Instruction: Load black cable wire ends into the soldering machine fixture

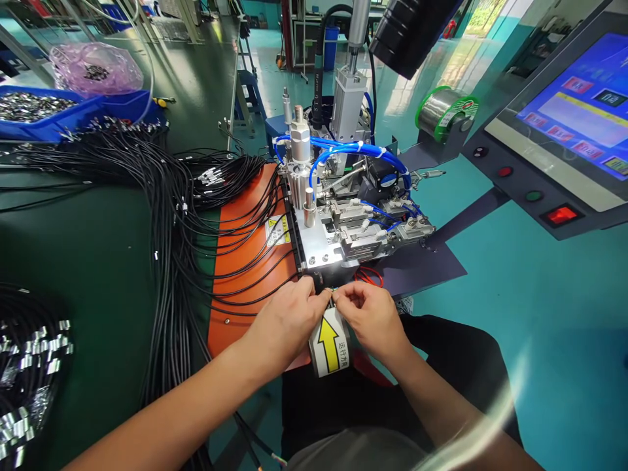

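Note:
My left hand (293,313) is closed, thumb and forefinger pinching at the near end of the soldering machine (318,245). Opposite it, my right hand (371,317) pinches too, its fingertips almost touching the left ones. Between them a tiny bit of thin wire ends (333,290) shows, mostly covered by the fingers. Just below the fingertips is a round drum with a white label (321,360) bearing a yellow arrow (330,343). Black cables (245,273) lie side by side across the orange plate (233,252) and lead to the machine's left edge.
Bundled black cables (167,314) cover the table's right part. Blue bins (110,104) of metal connectors and a pink plastic bag (98,69) stand at the back left. A solder wire spool (439,111) and a control screen (579,118) rise on the right.

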Available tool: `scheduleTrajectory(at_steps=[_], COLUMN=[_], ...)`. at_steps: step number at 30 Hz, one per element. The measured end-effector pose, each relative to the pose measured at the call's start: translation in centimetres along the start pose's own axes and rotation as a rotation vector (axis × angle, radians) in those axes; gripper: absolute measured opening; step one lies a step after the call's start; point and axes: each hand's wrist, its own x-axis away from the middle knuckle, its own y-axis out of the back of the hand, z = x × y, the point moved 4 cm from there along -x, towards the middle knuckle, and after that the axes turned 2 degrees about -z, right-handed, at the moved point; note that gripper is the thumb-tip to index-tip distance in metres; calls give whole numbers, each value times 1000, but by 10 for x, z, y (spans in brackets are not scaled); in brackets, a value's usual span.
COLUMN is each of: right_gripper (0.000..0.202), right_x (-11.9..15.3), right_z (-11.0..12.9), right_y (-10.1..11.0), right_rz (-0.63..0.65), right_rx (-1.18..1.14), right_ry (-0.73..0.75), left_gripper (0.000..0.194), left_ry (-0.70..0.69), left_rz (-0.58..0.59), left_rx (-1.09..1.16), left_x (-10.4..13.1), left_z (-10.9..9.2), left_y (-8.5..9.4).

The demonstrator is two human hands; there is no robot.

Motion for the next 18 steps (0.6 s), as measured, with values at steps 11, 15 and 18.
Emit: scheduleTrajectory(at_steps=[11,15,18], right_gripper=[17,19,23], right_x=[-4,-6,-10], right_z=[0,-4,-8], right_y=[4,6,8], right_rz=[-44,-28,28], right_rx=[133,100,7], right_ry=[214,217,165], left_gripper=[31,29,31], left_ry=[-4,22,64], left_rz=[-14,-89,-123], left_rx=[56,69,167], left_x=[-1,0,1], left_z=[-1,3,8], left_y=[4,3,-2])
